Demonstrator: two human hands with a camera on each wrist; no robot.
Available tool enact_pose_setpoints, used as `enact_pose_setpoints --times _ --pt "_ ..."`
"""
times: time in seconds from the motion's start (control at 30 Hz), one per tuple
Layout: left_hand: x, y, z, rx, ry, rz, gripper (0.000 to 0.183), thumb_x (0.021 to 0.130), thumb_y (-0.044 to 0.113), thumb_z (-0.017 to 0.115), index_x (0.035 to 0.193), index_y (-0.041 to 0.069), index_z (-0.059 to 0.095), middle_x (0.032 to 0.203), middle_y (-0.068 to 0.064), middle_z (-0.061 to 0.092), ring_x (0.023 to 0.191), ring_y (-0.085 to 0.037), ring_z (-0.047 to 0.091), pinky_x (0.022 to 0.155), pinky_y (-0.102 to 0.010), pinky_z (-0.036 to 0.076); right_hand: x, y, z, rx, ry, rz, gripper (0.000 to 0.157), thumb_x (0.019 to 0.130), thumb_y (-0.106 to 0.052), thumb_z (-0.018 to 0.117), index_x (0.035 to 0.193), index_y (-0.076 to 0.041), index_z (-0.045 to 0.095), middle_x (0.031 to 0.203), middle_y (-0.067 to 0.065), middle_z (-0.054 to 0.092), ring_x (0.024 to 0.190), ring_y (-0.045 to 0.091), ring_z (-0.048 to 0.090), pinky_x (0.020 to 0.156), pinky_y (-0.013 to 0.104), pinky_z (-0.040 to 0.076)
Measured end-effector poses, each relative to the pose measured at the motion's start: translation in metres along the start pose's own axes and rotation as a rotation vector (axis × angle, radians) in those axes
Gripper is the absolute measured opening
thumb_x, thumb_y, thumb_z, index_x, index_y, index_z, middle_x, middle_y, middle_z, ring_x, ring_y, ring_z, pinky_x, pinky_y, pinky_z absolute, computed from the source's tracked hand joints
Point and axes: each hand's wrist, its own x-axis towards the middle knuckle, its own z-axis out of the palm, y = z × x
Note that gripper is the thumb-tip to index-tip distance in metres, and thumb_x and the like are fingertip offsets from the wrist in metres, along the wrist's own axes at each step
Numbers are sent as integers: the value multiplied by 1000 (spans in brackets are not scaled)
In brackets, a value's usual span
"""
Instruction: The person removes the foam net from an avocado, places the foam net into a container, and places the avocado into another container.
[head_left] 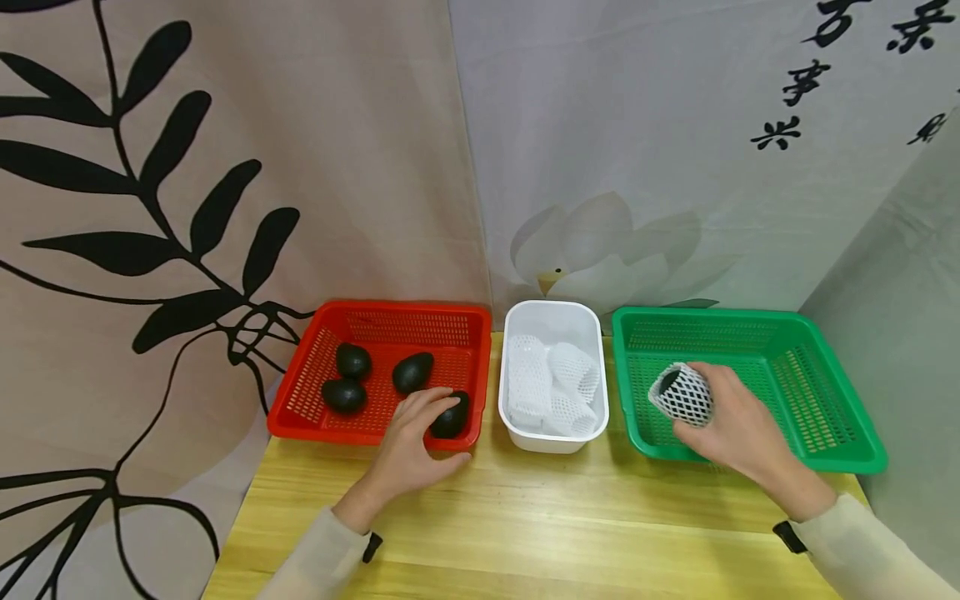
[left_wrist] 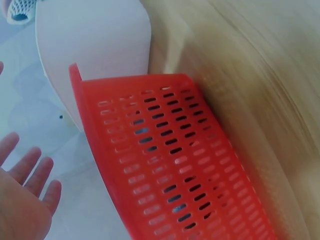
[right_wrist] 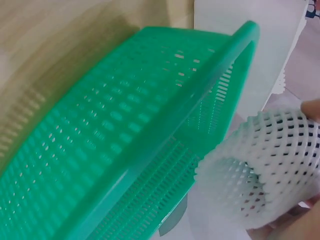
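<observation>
My right hand (head_left: 742, 427) grips a white foam net sleeve (head_left: 692, 402) with a dark avocado (head_left: 670, 382) inside, over the left part of the green basket (head_left: 846, 375). The sleeve's open end faces the camera in the right wrist view. Above the front edge of the red basket (head_left: 296, 423), my left hand (head_left: 408, 454) has its fingers spread, fingertips beside the nearest avocado (head_left: 450, 417). Extended fingers (left_wrist: 31, 167) appear in the left wrist view, nothing held in them. Several dark avocados, among them one in the middle (head_left: 412, 372), lie in the red basket.
Between the baskets stands a white bin (head_left: 555, 445) with several foam net sleeves (head_left: 529, 379) in it. All three containers stand along the back of a wooden table (head_left: 562, 525). A printed curtain (head_left: 375, 150) hangs behind them.
</observation>
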Motion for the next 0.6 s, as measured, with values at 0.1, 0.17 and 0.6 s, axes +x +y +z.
enact_pose_setpoints --times 0.1,0.17,0.6 --pt "-1 2 3 -16 -26 -1 76 70 26 95 138 10 65 146 -12 58 134 -31 50 103 -61 47 -4 -3 4 2 21 -26 78 72 -17 85 139 5 51 119 22 58 88 32 60 58 38 50" --pt "-1 4 4 -32 -36 2 75 71 25 94 138 9 65 146 -13 58 135 -31 50 103 -61 47 -6 -5 8 4 36 -49 77 71 -16 85 138 4 51 119 21 59 87 31 61 59 38 51" --pt "-5 13 16 -94 -61 47 74 71 23 94 137 8 65 149 -5 56 135 -29 51 104 -58 48 -20 -17 28 18 154 -232 81 60 -16 87 132 3 57 118 16 63 92 25 62 63 41 57"
